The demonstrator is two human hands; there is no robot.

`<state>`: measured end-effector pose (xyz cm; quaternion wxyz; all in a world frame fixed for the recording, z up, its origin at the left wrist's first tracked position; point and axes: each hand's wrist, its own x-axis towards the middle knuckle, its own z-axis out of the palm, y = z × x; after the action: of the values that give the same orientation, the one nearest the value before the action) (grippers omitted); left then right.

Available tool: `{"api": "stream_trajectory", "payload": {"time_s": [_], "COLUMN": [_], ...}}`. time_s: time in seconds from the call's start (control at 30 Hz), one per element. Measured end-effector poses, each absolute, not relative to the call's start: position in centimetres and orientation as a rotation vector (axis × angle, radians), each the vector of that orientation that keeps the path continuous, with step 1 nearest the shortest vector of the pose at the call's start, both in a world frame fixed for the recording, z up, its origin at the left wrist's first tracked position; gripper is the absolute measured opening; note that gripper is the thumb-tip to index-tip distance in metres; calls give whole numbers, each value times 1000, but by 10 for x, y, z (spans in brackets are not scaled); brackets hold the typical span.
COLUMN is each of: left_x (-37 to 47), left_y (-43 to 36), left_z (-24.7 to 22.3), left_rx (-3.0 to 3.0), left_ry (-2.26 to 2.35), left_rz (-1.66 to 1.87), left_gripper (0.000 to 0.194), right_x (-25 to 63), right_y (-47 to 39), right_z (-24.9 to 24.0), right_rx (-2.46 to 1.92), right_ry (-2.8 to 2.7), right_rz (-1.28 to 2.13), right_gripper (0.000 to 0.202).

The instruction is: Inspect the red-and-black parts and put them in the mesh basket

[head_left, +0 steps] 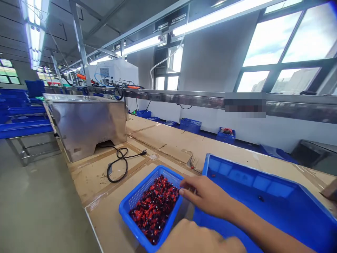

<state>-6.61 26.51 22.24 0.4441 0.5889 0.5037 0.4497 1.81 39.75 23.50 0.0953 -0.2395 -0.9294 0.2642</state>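
Note:
A small blue basket (126,212) with perforated sides stands on the cardboard-covered table and holds many small red and black pieces. My right hand (202,195) reaches in from the right, its fingers and thumb bent around the basket's far right rim. Low in the view, my left hand (197,239) overlaps the basket's near right side, knuckles up; its fingertips are hidden or cut off. To the right lies a large blue tray (237,175) with a small dark piece (260,199) inside.
A black cable with a plug (118,180) lies looped on the cardboard tabletop (97,196), beside a metal box (89,123). A metal rail (184,98) runs behind the table. Blue bins (190,125) stand beyond it. Part of something brown shows at the right edge.

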Motion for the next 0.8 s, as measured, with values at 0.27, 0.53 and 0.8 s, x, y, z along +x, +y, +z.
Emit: {"api": "stream_trajectory", "payload": {"time_s": [0.27, 0.53, 0.8], "left_x": [29, 100, 85], "left_y": [343, 454, 453], "left_z": [220, 187, 193], "left_rx": [1509, 1026, 831], "left_ry": [906, 982, 862], "left_rz": [990, 1146, 1135], "left_gripper": [27, 35, 48], "right_x": [183, 223, 228], "right_y": [406, 451, 468], "right_z": [191, 163, 159], "right_rx": [-877, -898, -984], "right_ry": [-1535, -1305, -1285], "right_rz": [2047, 1694, 1455], "right_gripper": [74, 58, 38]}}
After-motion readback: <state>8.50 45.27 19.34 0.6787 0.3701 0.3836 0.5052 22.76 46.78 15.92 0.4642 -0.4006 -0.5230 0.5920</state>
